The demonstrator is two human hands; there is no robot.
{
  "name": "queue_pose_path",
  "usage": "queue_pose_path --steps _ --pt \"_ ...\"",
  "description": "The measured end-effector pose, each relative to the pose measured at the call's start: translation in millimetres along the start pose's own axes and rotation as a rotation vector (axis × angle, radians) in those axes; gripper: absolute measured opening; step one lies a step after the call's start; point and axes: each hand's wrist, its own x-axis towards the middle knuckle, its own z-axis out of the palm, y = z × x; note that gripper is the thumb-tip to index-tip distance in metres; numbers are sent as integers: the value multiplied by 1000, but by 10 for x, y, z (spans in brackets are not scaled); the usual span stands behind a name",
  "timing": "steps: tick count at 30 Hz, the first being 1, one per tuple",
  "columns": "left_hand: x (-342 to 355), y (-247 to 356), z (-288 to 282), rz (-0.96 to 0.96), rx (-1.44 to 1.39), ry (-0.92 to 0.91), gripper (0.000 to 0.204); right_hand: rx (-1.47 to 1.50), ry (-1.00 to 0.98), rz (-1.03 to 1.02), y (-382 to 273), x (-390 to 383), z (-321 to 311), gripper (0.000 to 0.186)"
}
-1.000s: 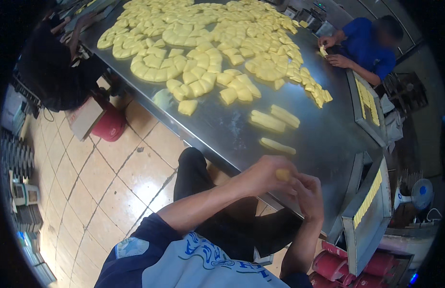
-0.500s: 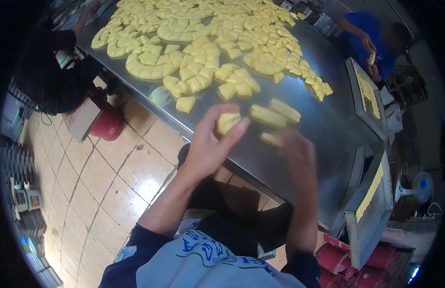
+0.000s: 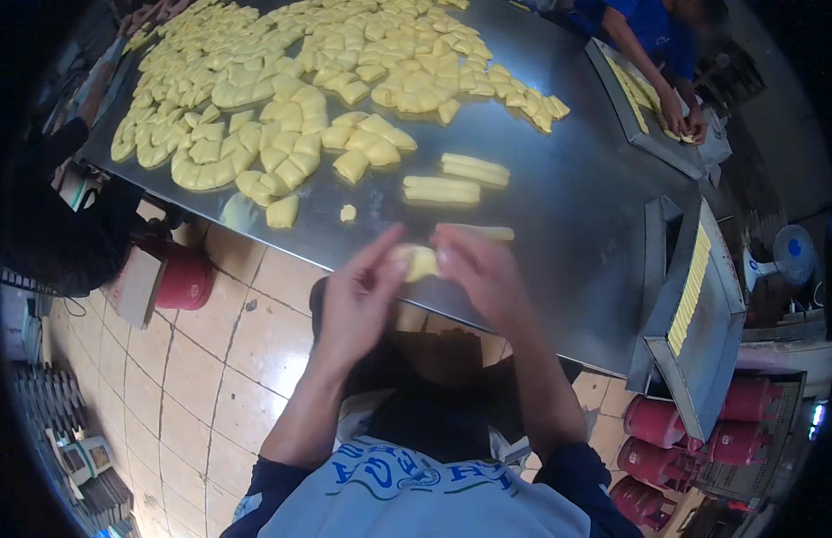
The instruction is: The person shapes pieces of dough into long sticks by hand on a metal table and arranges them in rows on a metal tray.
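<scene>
Above the table's near edge, a soft yellow dough piece (image 3: 420,264) is held between the fingertips of both hands. My left hand (image 3: 362,300) pinches its left side, its fingers slightly blurred. My right hand (image 3: 481,273) grips the right side, covering part of the dough. Behind my right hand a thin dough strip (image 3: 492,232) lies partly hidden. Farther off rest rolled dough strips (image 3: 441,190) and another pair (image 3: 474,169), side by side. A tiny dough scrap (image 3: 348,212) sits on the metal table (image 3: 559,260), right of a square dough piece (image 3: 281,212).
Many cut dough pieces (image 3: 246,85) cover the table's far left. At the right are a tray with dough strips (image 3: 689,282) and a farther tray (image 3: 645,134), where a person in blue (image 3: 654,45) works. Red gas cylinders (image 3: 654,421) stand below right; another person (image 3: 48,197) is at left.
My right hand has left the thin strip on the table and come over to the dough piece in my left hand. The view has shifted right; the person in blue now reaches into the tray.
</scene>
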Motion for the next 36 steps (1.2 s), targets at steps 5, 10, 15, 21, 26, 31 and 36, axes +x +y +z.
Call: queue_pose_path --steps 5,10,15,21,26,31,36 --pt "10 -119 679 -45 66 -219 41 -29 90 158 -111 -479 -539 27" --pt "-1 -172 1042 -166 -273 -410 41 275 224 175 -38 -663 -761 25" --pt "-44 -193 1088 -190 -182 -447 39 -227 307 -61 45 -720 -776 26" --pt "23 -134 1061 -490 -545 -398 42 0 354 -72 4 -690 -787 27" --pt "14 -93 1032 -289 -300 -490 51 -432 275 -157 -118 -686 -942 24" --pt "54 62 969 -94 51 -453 35 -134 64 -11 -257 -575 -1061 15" --pt "79 243 910 -55 -23 -445 32 -158 -133 50 -379 -344 -1181 21"
